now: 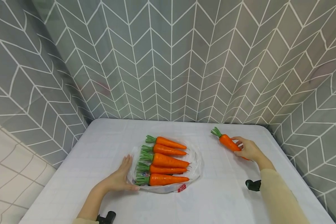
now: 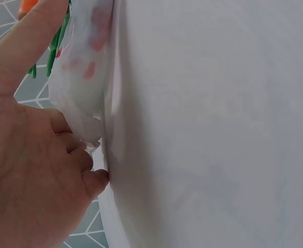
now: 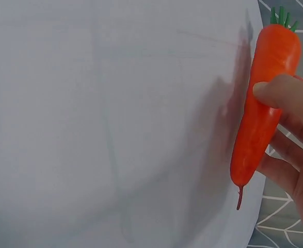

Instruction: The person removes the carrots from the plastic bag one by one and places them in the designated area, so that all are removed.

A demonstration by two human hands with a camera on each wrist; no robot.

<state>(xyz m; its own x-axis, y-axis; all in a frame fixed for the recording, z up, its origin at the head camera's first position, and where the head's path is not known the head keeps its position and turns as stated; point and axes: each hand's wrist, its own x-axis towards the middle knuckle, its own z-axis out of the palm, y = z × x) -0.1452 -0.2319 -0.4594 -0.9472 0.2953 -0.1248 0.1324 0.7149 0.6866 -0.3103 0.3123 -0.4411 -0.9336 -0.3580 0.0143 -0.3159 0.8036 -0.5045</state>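
At the right of the table my right hand [image 1: 247,149] grips a single orange carrot [image 1: 227,142] with short green stalks. In the right wrist view the thumb lies across the carrot [image 3: 265,103] and the other fingers are behind it. My left hand [image 1: 120,178], fingers spread, touches the left edge of a clear plastic bag [image 1: 196,168]. Several carrots [image 1: 168,161] lie side by side on the bag, stalks to the left and tips to the right. The left wrist view shows the hand [image 2: 32,170] against the crumpled bag [image 2: 84,77]; its fingertips are partly hidden.
A white cloth covers the table [image 1: 212,199]. Grey curtains [image 1: 170,62] with a white chevron pattern stand behind it and on both sides. Red print [image 1: 182,188] shows at the bag's front edge. Tiled floor [image 1: 11,174] is visible at the left.
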